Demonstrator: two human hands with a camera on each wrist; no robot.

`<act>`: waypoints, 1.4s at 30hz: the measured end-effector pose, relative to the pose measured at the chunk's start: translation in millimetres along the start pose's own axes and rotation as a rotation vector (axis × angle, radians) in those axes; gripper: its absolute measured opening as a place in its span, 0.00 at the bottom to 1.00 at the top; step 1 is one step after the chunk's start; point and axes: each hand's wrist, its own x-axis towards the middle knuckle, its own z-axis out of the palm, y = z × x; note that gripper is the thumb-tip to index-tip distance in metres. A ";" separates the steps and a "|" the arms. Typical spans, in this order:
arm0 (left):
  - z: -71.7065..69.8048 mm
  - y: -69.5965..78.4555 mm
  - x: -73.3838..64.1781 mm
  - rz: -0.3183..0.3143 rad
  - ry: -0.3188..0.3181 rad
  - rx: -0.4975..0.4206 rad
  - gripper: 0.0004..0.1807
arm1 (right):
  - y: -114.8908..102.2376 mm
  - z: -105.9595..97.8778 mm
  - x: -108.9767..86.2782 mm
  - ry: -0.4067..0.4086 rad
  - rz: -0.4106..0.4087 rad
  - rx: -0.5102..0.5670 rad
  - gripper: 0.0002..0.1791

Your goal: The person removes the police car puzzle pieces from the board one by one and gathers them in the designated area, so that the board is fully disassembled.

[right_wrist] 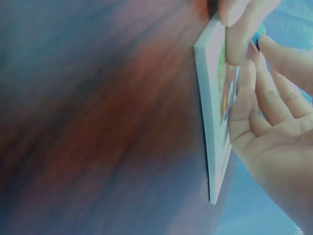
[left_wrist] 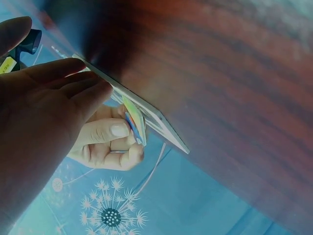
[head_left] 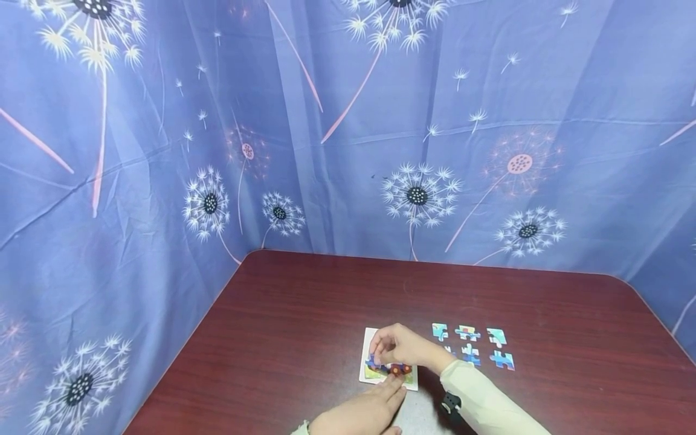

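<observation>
A small white-bordered jigsaw board point(head_left: 363, 365) lies on the table, its lower part showing yellow-green and red picture pieces. My left hand point(head_left: 365, 409) rests with straight fingers on the board's near edge. Above the board's left part, my right hand point(head_left: 405, 347) pinches a jigsaw piece point(left_wrist: 139, 122) between thumb and fingers. In the left wrist view that piece stands tilted against the board, with yellow-green and blue on it. Much of the board's picture is hidden beneath both hands. From the right wrist view, the board's white side edge point(right_wrist: 205, 112) is seen close to the fingers.
Right of the board, several loose jigsaw pieces lie in two rows, among them a light-blue piece point(head_left: 496, 337) and a blue piece point(head_left: 502, 360). The dark red-brown table point(head_left: 283, 320) meets a blue dandelion-patterned curtain point(head_left: 337, 199) at its back and left.
</observation>
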 end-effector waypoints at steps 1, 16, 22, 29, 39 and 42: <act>0.3 0.2 -0.2 0.001 0.003 0.002 0.34 | 0.4 0.4 -0.1 -0.002 -0.001 0.007 0.05; 3.2 0.6 -0.7 -0.003 0.019 0.031 0.33 | -5.1 -14.9 -3.0 0.098 -0.095 -0.026 0.07; 2.6 1.2 -1.9 -0.006 0.014 0.002 0.33 | -4.4 -31.1 -13.9 0.138 -0.064 -0.047 0.07; -0.3 0.5 -3.4 -0.026 -0.016 -0.063 0.33 | -3.3 -48.6 -30.3 0.171 -0.042 -0.077 0.06; -1.9 0.1 -3.4 -0.003 0.011 -0.026 0.33 | -3.9 -63.2 -57.3 0.191 0.022 -0.089 0.07; -2.1 0.5 -3.0 -0.008 0.009 -0.028 0.33 | -2.0 -66.5 -67.0 0.195 0.030 -0.105 0.07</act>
